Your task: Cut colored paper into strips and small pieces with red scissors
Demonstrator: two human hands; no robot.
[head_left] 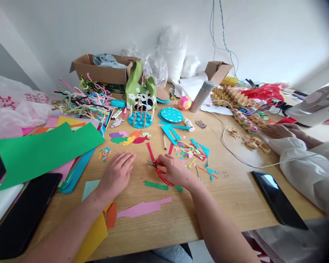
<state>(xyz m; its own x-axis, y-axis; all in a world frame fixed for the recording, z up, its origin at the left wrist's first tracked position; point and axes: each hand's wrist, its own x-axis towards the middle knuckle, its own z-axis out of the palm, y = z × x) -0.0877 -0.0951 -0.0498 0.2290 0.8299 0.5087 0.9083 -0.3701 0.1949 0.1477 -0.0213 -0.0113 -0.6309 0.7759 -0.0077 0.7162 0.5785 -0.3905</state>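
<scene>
Inspecting the centre of the frame, I find the right hand [170, 168] curled around the handles of the red-handled scissors [155, 165], blade tips pointing left. Whether the blades are fully together, I cannot tell at this size. The left hand [119, 170], left of centre, lies palm down on the wooden table [181, 223], fingers extended side by side, gripping nothing visible; its underside is hidden.

One red paper strip [150, 150] reaches down to the scissors; whether it sits between the blades is unclear. A green paper strip [156, 185] lies just below.

Assessment: in my judgement, sound handling calls for the left fingertips to stay out of the blade line, since the tips face that hand. Any paper is best held taut and turned into the blades, with the wrist steady. I would also keep the paper fish [130, 138], above the left hand, clear of the points.
</scene>
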